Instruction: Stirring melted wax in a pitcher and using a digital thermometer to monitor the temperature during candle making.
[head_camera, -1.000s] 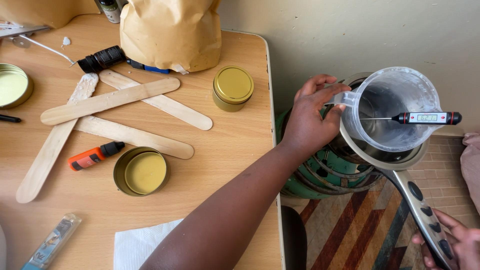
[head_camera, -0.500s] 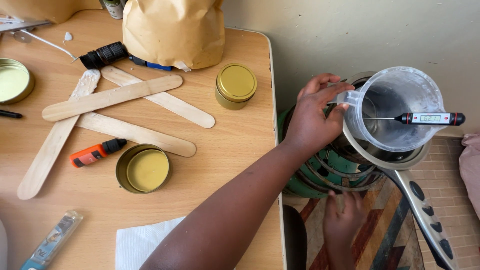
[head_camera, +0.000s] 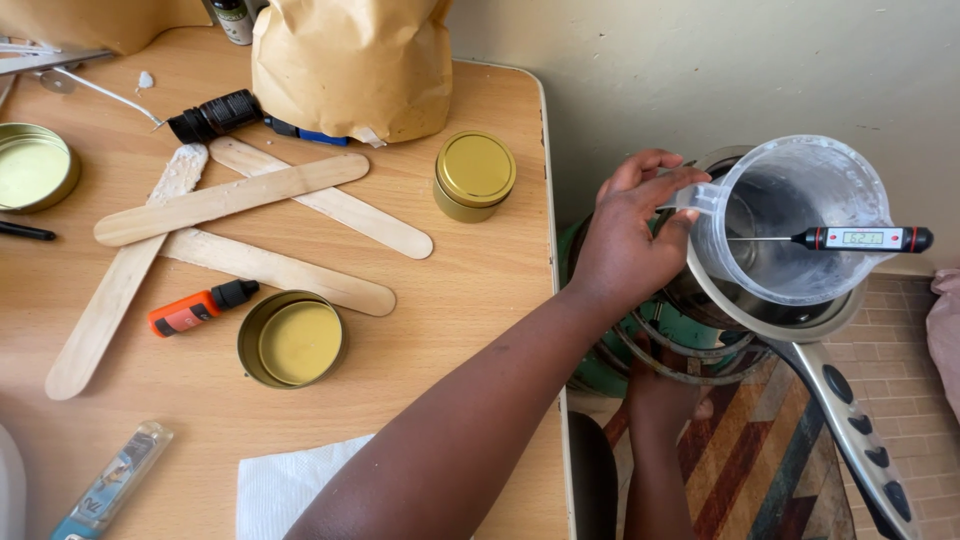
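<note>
From the head camera, we grip the handle of a clear plastic jug (head_camera: 795, 215) with our left hand (head_camera: 625, 245), fingers closed round it, holding it inside a steel pot (head_camera: 770, 315) on a green gas burner (head_camera: 660, 335) beside the tabletop (head_camera: 470, 300). A probe thermometer (head_camera: 865, 238) lies across the jug's rim, its tip inside. Our right hand (head_camera: 660, 390) reaches under the pot at the burner; we cannot tell whether it grips anything. The pot's long handle (head_camera: 860, 450) juts toward us.

On the tabletop lie wooden sticks (head_camera: 230, 198), an open tin (head_camera: 293, 340) of set yellow wax, a lidded gold tin (head_camera: 475, 175), an orange bottle (head_camera: 200, 306) and a paper bag (head_camera: 350, 65).

We judge this the heating step; next calls for a steady hold on the jug.
</note>
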